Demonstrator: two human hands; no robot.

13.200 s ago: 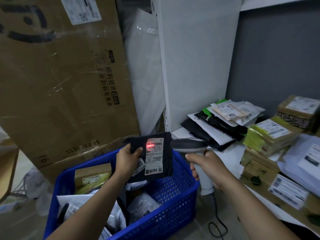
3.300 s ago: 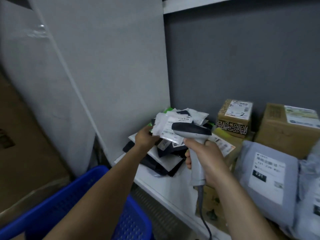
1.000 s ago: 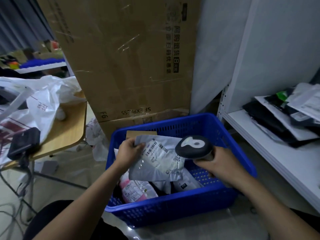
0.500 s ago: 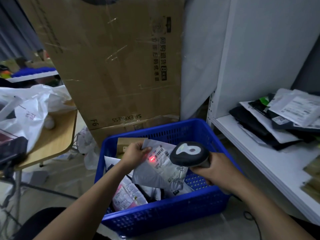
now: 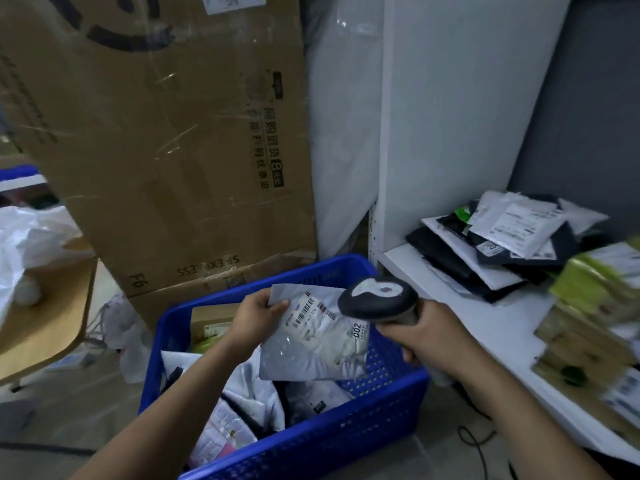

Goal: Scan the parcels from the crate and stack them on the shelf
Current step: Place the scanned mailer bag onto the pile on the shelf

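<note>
Here left grip (image 5: 258, 315) pinches the grey parcel (image 5: 311, 348), long axis hanging down; right grip (image 5: 429, 332) holds scanner (image 5: 377, 299).

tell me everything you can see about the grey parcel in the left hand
The grey parcel is a soft plastic mailer bag, wrinkled and slightly glossy, with a white shipping label bearing barcodes and the digits 002 near its right edge. It is held up, tilted, label facing the camera, above the blue crate. The left hand pinches its upper left corner, thumb on the front. The scanner head, gripped by the right hand, overlaps its upper right corner; whether they touch cannot be told.
</note>
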